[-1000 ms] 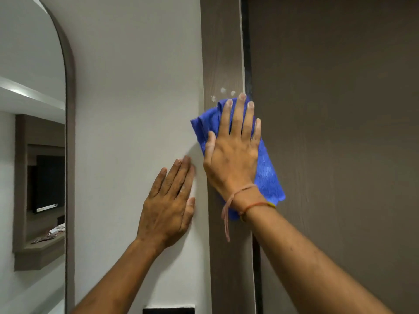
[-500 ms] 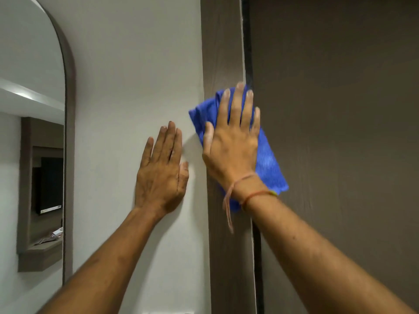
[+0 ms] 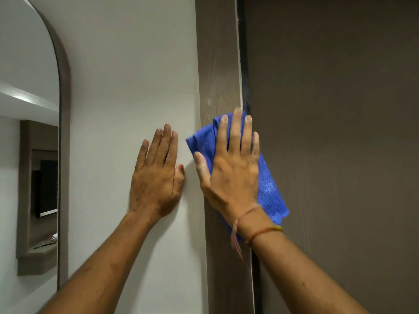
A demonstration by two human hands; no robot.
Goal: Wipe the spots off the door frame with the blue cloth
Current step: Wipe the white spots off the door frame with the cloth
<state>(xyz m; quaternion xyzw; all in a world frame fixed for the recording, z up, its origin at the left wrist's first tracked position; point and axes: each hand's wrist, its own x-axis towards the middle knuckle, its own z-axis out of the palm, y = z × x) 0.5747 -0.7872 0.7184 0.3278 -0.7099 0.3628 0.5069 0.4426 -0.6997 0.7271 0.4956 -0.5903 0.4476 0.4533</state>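
A brown wood-grain door frame (image 3: 217, 64) runs vertically up the middle. My right hand (image 3: 231, 173) lies flat on it, fingers spread, pressing a folded blue cloth (image 3: 269, 189) against the frame; the cloth sticks out past the hand onto the door at the right and toward the wall at upper left. A faint pale smear (image 3: 209, 102) shows on the frame just above the cloth. My left hand (image 3: 156, 177) rests flat and empty on the white wall (image 3: 127, 75), just left of the frame.
A dark brown door (image 3: 335, 132) fills the right side, with a dark gap (image 3: 246, 64) between it and the frame. An arched mirror (image 3: 29, 155) with a brown rim is on the wall at the left, reflecting a shelf and a screen.
The white spots seen above the cloth a second ago are gone; the cloth passed up over them. My left hand slid up the wall. Only a faint smear shows now.
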